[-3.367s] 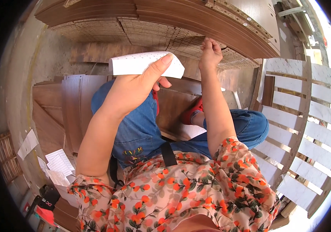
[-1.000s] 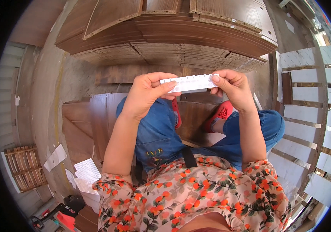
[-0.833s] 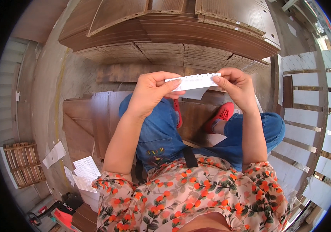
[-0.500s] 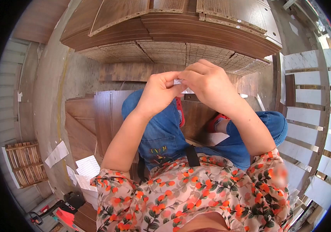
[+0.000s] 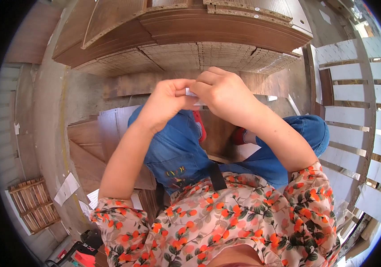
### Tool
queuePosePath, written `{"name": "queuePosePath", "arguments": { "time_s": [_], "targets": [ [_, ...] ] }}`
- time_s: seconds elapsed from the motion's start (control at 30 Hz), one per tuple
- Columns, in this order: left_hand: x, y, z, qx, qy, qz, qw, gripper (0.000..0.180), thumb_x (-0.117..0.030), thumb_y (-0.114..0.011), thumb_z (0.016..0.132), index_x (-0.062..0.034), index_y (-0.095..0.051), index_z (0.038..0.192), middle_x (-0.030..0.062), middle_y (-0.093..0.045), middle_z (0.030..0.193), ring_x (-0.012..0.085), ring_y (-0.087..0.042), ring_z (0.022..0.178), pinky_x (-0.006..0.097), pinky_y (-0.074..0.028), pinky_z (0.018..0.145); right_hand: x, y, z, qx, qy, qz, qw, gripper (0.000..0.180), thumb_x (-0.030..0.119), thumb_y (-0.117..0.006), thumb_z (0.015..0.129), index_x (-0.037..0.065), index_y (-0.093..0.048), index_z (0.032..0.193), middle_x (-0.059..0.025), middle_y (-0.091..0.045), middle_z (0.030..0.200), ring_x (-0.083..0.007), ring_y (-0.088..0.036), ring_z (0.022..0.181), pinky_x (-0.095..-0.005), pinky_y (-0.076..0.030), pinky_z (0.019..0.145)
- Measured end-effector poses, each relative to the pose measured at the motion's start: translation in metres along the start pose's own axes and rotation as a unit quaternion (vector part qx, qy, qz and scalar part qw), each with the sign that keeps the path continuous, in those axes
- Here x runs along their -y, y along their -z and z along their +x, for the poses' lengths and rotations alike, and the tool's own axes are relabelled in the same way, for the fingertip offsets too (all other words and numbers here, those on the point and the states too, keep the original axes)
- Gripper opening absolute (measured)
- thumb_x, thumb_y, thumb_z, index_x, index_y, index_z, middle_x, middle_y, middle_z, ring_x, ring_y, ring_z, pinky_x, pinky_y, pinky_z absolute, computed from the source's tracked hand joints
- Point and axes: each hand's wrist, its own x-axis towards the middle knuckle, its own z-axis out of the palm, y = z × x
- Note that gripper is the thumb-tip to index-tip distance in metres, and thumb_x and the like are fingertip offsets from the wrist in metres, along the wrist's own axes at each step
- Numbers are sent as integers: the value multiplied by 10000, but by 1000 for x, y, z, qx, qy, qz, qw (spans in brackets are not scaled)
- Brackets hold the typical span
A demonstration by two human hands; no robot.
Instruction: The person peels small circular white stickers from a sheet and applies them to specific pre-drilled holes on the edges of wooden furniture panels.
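Note:
My left hand (image 5: 166,101) and my right hand (image 5: 220,94) meet in front of me above my knees. Pinched between the fingertips of both is a small white piece of paper or sticker (image 5: 190,92); most of it is hidden by the fingers, so its exact kind does not show. Beyond the hands rises a tall stack of brown wood-grain boards (image 5: 172,31) with raw chipboard edges facing me. Below them, between my feet, lies a dark brown board (image 5: 219,133).
At the right stands a slatted rack of white boards (image 5: 344,115). Brown panels (image 5: 88,155) lie at my left, with a white paper sheet (image 5: 67,187) on the floor. A black and red tool (image 5: 83,254) sits at the lower left, near a small wooden pallet (image 5: 33,204).
Both hands have shifted slightly left in view, along with the whole scene as the head turned. More of the white piece shows between the fingers.

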Motion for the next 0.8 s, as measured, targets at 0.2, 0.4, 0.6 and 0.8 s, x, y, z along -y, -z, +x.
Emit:
{"name": "queuePosePath", "arguments": {
  "time_s": [0.2,0.4,0.6,0.8],
  "targets": [
    [-15,12,8,24,33,-33,999,409,64,-556,766,78,-519,1172,120,-654,946,137,-632,821,261,-517,760,-16,-12,-10,-117,0,30,993,138,46,-631,684,58,-620,821,-57,-600,740,-204,-583,694,-319,-495,621],
    [-16,25,31,-35,31,206,978,400,17,-599,780,42,-547,1175,99,-666,944,116,-611,772,229,-490,725,-152,-76,-66,-305,-458,421,722,153,99,-647,812,-8,-654,922,-13,-640,798,-60,-551,693,-209,-449,626],
    [-21,22,17,-44,25,244,968,339,-5,-608,791,48,-582,1125,94,-670,942,99,-602,829,223,-471,738,-175,-102,-41,-371,-417,345,755,106,75,-651,821,-3,-657,892,17,-611,777,-36,-504,678,-181,-399,610],
    [-23,20,12,-32,6,254,967,310,-3,-587,776,80,-592,1075,133,-666,943,144,-623,845,253,-479,739,-175,-116,-35,-441,-397,309,744,127,111,-682,790,-2,-672,847,13,-608,718,-49,-512,646,-199,-422,605]
  ]
}}
